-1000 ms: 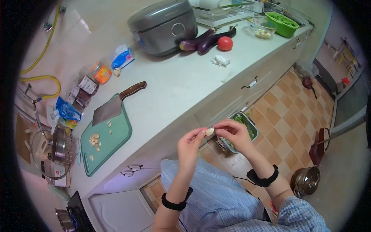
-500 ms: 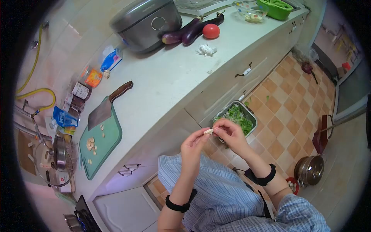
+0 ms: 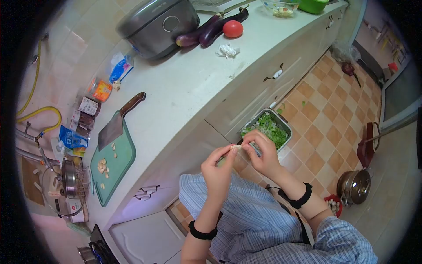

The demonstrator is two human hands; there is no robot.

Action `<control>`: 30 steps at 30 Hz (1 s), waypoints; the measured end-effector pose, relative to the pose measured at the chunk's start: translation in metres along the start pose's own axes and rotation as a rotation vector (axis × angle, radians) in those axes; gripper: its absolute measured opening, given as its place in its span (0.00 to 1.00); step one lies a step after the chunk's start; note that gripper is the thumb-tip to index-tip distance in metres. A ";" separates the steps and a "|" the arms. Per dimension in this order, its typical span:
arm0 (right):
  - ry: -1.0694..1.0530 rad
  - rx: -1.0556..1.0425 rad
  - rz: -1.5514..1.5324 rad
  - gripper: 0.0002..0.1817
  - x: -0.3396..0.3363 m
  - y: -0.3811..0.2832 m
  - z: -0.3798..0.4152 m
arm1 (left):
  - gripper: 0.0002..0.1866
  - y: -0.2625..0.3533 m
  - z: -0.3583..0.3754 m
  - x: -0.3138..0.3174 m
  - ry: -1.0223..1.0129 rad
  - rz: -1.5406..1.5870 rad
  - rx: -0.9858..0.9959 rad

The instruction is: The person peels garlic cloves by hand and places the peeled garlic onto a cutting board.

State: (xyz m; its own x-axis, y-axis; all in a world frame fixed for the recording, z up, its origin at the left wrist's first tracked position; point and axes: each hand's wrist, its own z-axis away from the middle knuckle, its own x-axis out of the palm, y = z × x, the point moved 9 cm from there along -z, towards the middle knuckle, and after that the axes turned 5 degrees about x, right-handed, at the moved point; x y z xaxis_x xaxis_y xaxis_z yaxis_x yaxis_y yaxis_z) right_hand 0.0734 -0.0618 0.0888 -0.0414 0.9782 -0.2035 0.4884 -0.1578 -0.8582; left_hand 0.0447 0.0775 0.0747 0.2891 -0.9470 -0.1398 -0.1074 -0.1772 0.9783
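A pale garlic clove (image 3: 236, 147) is pinched between the fingertips of both hands, in front of my body. My left hand (image 3: 216, 169) grips its left end with thumb and fingers closed. From the other side my right hand (image 3: 263, 155) meets it, fingers bent and tips pressed at the clove's right end. Just beyond the hands, lower down on the floor, stands a metal-rimmed bin (image 3: 289, 132) filled with green leafy scraps (image 3: 271, 127). Several peeled cloves (image 3: 103, 166) lie on a green cutting board (image 3: 118, 176) at the left of the counter.
A cleaver (image 3: 110, 132) rests across the board's far end. Along the counter (image 3: 176, 94) are a rice cooker (image 3: 160, 28), two eggplants (image 3: 215, 33), a tomato (image 3: 233, 29), crumpled tissue (image 3: 227, 51) and a glass bowl (image 3: 281, 8). A lidded pot (image 3: 354, 187) stands on the floor at right.
The view has shifted slightly, so the counter items sit a little further left and up. Both hands stay together at the clove, with the right fingers drawn slightly over it.
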 end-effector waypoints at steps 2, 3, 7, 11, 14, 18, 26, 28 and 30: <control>-0.026 0.055 -0.075 0.03 0.002 0.006 0.000 | 0.07 -0.006 -0.003 0.000 -0.053 0.100 -0.114; -0.081 0.140 -0.214 0.03 0.007 0.013 0.001 | 0.08 -0.013 -0.003 0.003 -0.106 0.200 -0.225; -0.255 0.304 -0.507 0.04 0.025 0.026 0.007 | 0.10 -0.027 -0.001 0.005 -0.234 0.381 -0.374; -0.312 0.462 -0.704 0.05 0.036 0.039 0.014 | 0.13 -0.034 0.008 0.015 -0.349 0.562 -0.489; -0.358 0.528 -0.834 0.06 0.041 0.040 0.017 | 0.14 -0.037 0.012 0.019 -0.403 0.668 -0.535; -0.270 0.499 -0.761 0.07 0.033 0.043 0.016 | 0.14 -0.040 0.008 0.015 -0.333 0.719 -0.469; -0.251 0.357 -0.470 0.07 0.021 0.022 0.006 | 0.12 -0.024 -0.002 0.000 -0.179 0.185 -0.244; -0.232 0.419 -0.510 0.07 0.022 0.030 0.009 | 0.11 -0.021 -0.004 -0.001 -0.183 0.135 -0.176; -0.227 0.464 -0.528 0.07 0.023 0.037 0.012 | 0.11 -0.017 -0.005 0.002 -0.218 0.069 -0.118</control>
State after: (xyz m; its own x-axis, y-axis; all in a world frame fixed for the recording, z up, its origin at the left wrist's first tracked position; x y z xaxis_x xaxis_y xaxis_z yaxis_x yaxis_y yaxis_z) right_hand 0.0805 -0.0469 0.0465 -0.3727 0.8956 0.2430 -0.0633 0.2367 -0.9695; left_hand 0.0521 0.0800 0.0587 0.0716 -0.9934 -0.0893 -0.0046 -0.0899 0.9959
